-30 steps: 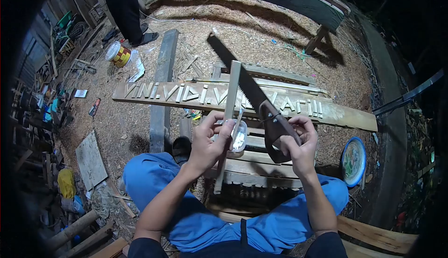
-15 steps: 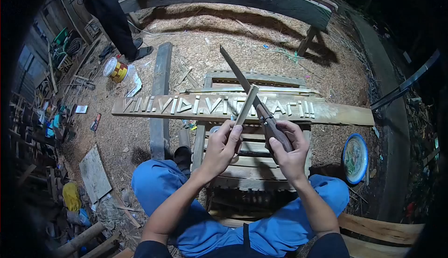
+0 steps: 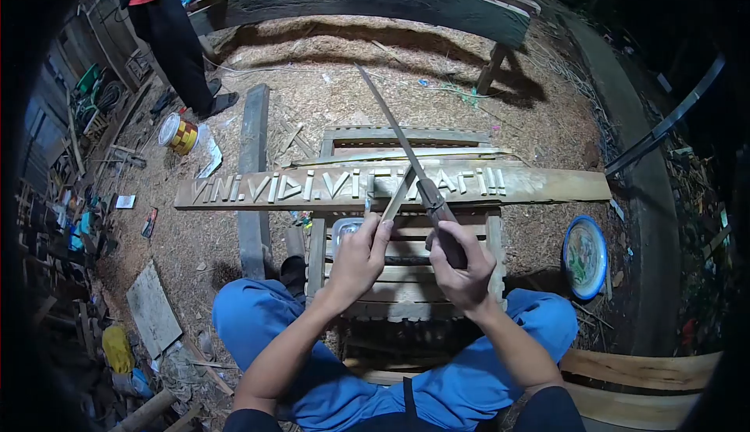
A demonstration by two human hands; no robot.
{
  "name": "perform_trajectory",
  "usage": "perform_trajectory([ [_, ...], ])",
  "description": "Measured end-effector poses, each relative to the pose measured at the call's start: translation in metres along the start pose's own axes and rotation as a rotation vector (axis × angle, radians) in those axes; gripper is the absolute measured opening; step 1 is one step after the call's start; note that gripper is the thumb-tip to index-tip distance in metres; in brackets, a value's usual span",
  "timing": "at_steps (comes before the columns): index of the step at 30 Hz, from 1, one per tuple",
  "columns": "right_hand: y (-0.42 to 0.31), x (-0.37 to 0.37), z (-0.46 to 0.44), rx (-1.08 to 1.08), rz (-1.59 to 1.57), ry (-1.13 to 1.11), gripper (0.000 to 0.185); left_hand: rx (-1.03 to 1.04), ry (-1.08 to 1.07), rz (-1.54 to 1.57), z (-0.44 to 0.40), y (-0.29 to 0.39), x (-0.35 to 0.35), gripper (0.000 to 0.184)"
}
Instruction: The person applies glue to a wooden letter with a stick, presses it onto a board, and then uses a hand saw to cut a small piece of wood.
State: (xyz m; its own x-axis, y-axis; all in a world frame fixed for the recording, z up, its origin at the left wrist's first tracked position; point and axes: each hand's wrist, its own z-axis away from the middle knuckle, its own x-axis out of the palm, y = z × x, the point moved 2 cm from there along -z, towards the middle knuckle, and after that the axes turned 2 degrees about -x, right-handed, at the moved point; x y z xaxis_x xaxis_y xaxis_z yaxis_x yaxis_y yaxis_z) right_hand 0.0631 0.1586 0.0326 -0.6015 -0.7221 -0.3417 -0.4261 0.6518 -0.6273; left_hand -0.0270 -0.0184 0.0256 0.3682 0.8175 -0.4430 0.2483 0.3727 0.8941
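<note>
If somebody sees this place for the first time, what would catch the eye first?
Probably the long board with pale letters, lying across the middle of the view. In front of it, the right grip holds a saw, while the left grip holds a thin wood strip close to the saw. At the right, a blue-rimmed dish also stands out.

Pale wood shavings cover the ground [image 3: 336, 92] of a work area. Across the far side stands a long, heavy timber workbench [image 3: 367, 8], its dark shadow falling on the shavings beneath. Near the centre is a low, slatted wooden table [image 3: 383, 291]. At left, a ribbed grey-blue wall [image 3: 41, 131] rises behind crowded clutter. At right runs a smooth grey strip [image 3: 652, 276], with darkness beyond. Bright white light covers the middle.
</note>
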Motion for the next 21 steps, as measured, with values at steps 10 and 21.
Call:
perform_trajectory([
  [10,-0.010,0.003,-0.006,-0.143,0.129,-0.052,0.041,-0.022,-0.054,-0.041,-0.002,-0.006,-0.003,0.030],
  [21,-0.029,-0.008,0.038,0.280,0.052,0.079,0.045,0.128,-0.153,-0.175,0.005,-0.008,0.016,0.029],
])
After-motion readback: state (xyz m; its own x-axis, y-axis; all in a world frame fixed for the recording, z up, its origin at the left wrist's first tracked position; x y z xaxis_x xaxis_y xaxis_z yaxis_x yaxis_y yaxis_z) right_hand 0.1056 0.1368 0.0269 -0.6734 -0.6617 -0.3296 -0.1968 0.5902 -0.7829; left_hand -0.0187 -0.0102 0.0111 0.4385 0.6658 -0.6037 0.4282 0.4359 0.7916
